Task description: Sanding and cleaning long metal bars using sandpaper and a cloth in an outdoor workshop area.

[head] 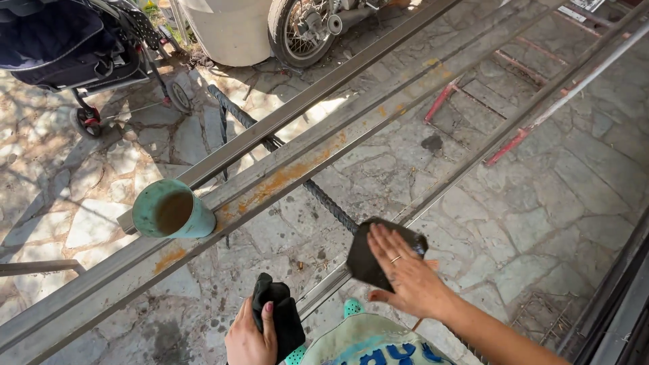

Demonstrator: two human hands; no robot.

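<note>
My right hand (404, 270) lies flat, fingers spread, pressing a dark sanding pad (370, 257) against a long grey metal bar (466, 172) that runs diagonally. A dark crumpled cloth (280, 312) sits in the closed grip of my left hand (249, 338), low in the view beside the same bar. A wider metal channel (284, 179) with orange rust patches runs parallel further out. On it stands a teal cup (172, 211) holding brownish liquid.
The ground is irregular stone paving (561, 196). A twisted rebar (324, 199) crosses under the bars. Red-painted metal frames (503, 101) lie at the upper right. A stroller (74, 51), a white barrel (230, 30) and a motorcycle wheel (301, 30) stand along the top.
</note>
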